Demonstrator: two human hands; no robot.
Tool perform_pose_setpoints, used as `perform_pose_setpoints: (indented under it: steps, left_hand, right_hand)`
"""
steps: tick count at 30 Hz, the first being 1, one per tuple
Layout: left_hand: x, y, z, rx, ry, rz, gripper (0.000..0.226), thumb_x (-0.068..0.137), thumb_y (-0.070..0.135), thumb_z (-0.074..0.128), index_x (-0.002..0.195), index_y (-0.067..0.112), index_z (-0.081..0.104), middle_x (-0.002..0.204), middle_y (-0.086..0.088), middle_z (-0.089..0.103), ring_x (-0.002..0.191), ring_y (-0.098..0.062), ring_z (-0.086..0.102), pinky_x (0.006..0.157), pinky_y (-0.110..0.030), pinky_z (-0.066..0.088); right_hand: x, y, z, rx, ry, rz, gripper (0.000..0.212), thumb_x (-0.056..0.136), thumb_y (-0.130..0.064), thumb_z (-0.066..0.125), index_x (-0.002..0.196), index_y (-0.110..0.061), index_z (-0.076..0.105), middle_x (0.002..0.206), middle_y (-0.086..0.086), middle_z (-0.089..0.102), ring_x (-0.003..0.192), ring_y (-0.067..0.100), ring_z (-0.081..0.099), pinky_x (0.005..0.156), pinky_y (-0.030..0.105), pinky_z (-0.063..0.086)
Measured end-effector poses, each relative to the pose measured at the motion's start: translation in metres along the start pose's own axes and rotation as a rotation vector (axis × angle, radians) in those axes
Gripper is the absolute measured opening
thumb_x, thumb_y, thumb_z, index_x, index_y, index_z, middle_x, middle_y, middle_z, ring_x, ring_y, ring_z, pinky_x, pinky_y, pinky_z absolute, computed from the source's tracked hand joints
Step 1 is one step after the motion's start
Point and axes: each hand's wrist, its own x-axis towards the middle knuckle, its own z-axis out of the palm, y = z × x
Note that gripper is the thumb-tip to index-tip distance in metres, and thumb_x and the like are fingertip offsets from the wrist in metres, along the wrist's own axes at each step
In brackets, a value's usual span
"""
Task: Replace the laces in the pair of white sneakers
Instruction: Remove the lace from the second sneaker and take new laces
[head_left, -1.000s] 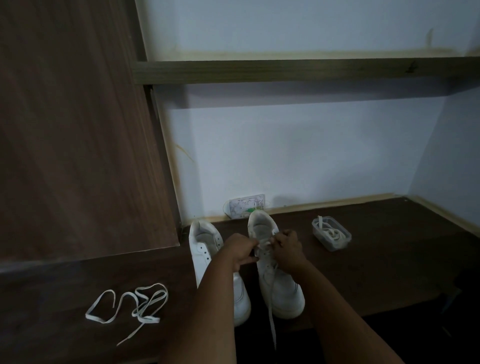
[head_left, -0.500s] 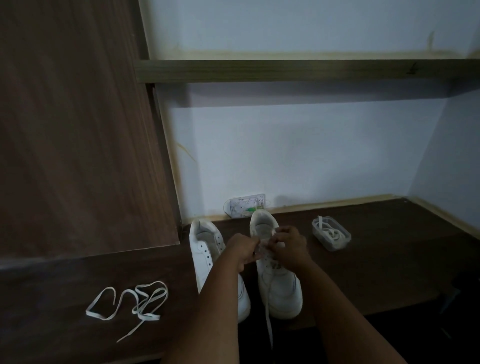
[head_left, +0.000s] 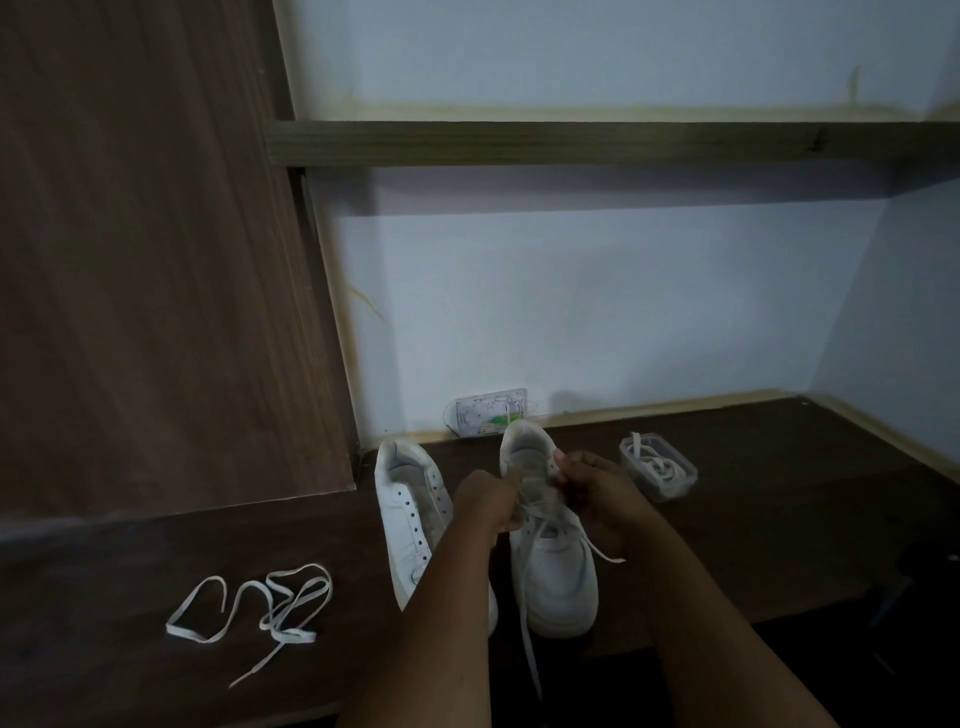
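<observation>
Dangling off the worktop (head_left: 156, 675) edge, the lace (head_left: 527, 587) is trailing toward the person; both hands, left hand (head_left: 485, 501) and right hand (head_left: 597, 499), are pinching it over the right sneaker (head_left: 553, 577), toe nearest, heel pointing away; the unlaced sneaker (head_left: 410, 509) is lying alongside.

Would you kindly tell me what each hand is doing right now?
Left hand: fingers curled, pinching the lace of the right sneaker.
Right hand: also pinching that lace.
</observation>
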Motion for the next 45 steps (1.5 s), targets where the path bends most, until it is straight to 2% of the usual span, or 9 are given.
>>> perform_pose_setpoints:
  steps: [8, 13, 20, 25, 30, 34, 39, 42, 45]
  left_hand:
    - [-0.005, 0.005, 0.002, -0.103, -0.13, -0.166, 0.051, 0.082, 0.011, 0.073, 0.127, -0.003, 0.054, 0.079, -0.011, 0.065, 0.054, -0.011, 0.056, 0.039, -0.015, 0.039]
    - [-0.013, 0.018, -0.013, -0.187, -0.245, -0.29, 0.015, 0.083, 0.006, 0.058, 0.07, 0.013, 0.058, 0.061, 0.002, 0.051, 0.045, -0.005, 0.034, 0.04, -0.015, 0.027]
    - [-0.025, 0.055, -0.066, 0.32, 0.34, 0.186, 0.033, 0.089, 0.036, 0.056, 0.07, 0.01, 0.063, 0.07, -0.002, 0.061, 0.073, -0.022, 0.059, 0.061, -0.027, 0.038]
    - [-0.012, 0.045, -0.062, 0.793, 0.009, 0.077, 0.059, 0.085, 0.063, 0.054, 0.112, 0.012, 0.068, 0.108, -0.005, 0.071, 0.101, -0.022, 0.066, 0.085, -0.032, 0.05]
    - [-0.019, 0.028, -0.007, 0.75, 0.22, 0.267, 0.059, 0.083, 0.067, 0.052, 0.094, 0.011, 0.069, 0.093, -0.003, 0.07, 0.083, -0.017, 0.064, 0.064, -0.027, 0.044]
    - [-0.023, 0.024, 0.01, 0.7, 0.207, 0.276, 0.042, 0.09, 0.042, 0.053, 0.104, 0.004, 0.067, 0.103, -0.01, 0.067, 0.097, -0.025, 0.065, 0.067, -0.025, 0.042]
    - [-0.004, 0.02, -0.005, 0.533, 0.054, 0.172, 0.038, 0.082, 0.04, 0.064, 0.087, 0.003, 0.073, 0.083, -0.009, 0.074, 0.076, -0.023, 0.07, 0.065, -0.033, 0.056]
    - [0.005, 0.019, -0.012, 0.462, 0.002, 0.162, 0.038, 0.082, 0.039, 0.068, 0.073, 0.003, 0.074, 0.068, -0.009, 0.072, 0.06, -0.021, 0.066, 0.071, -0.036, 0.057]
    - [0.001, 0.02, -0.013, 0.455, -0.012, 0.173, 0.035, 0.083, 0.035, 0.066, 0.068, 0.004, 0.073, 0.064, -0.006, 0.071, 0.057, -0.019, 0.065, 0.069, -0.034, 0.056]
  right_hand:
    - [-0.005, 0.006, 0.007, -0.655, 0.093, -0.113, 0.011, 0.088, -0.018, 0.065, 0.098, -0.012, 0.063, 0.086, 0.003, 0.067, 0.081, 0.016, 0.064, 0.071, 0.025, 0.051]
    - [-0.003, 0.005, 0.007, -1.246, 0.006, -0.274, 0.021, 0.088, -0.03, 0.065, 0.101, -0.015, 0.071, 0.089, -0.001, 0.07, 0.076, 0.008, 0.065, 0.069, 0.024, 0.054]
    - [-0.001, 0.008, 0.006, -1.128, 0.022, -0.146, 0.034, 0.083, -0.01, 0.07, 0.117, -0.01, 0.063, 0.106, 0.004, 0.066, 0.074, 0.003, 0.062, 0.052, 0.01, 0.048]
    - [0.0, 0.001, -0.002, -1.141, 0.127, -0.144, 0.015, 0.089, -0.019, 0.065, 0.101, -0.013, 0.072, 0.085, -0.008, 0.067, 0.071, -0.006, 0.056, 0.054, 0.005, 0.04]
    - [0.001, 0.005, 0.004, -1.372, 0.103, -0.126, 0.023, 0.098, -0.023, 0.046, 0.108, -0.012, 0.063, 0.108, 0.005, 0.062, 0.1, 0.02, 0.058, 0.094, 0.038, 0.044]
    - [-0.004, 0.007, 0.01, -1.236, 0.109, -0.124, 0.021, 0.098, -0.021, 0.043, 0.103, -0.012, 0.061, 0.101, 0.005, 0.06, 0.098, 0.022, 0.058, 0.094, 0.041, 0.045]
    - [0.002, -0.02, -0.041, -0.17, 0.626, 0.17, 0.017, 0.097, -0.017, 0.045, 0.107, -0.009, 0.058, 0.106, 0.016, 0.063, 0.097, 0.032, 0.062, 0.086, 0.045, 0.053]
    - [0.005, -0.003, -0.049, -0.755, 0.696, 0.22, 0.036, 0.096, -0.029, 0.046, 0.125, -0.008, 0.054, 0.128, 0.018, 0.055, 0.118, 0.036, 0.052, 0.098, 0.043, 0.044]
    - [-0.001, 0.005, -0.013, -1.269, 0.499, -0.195, 0.038, 0.096, -0.042, 0.044, 0.131, -0.03, 0.052, 0.141, 0.004, 0.044, 0.131, 0.029, 0.037, 0.104, 0.043, 0.031]
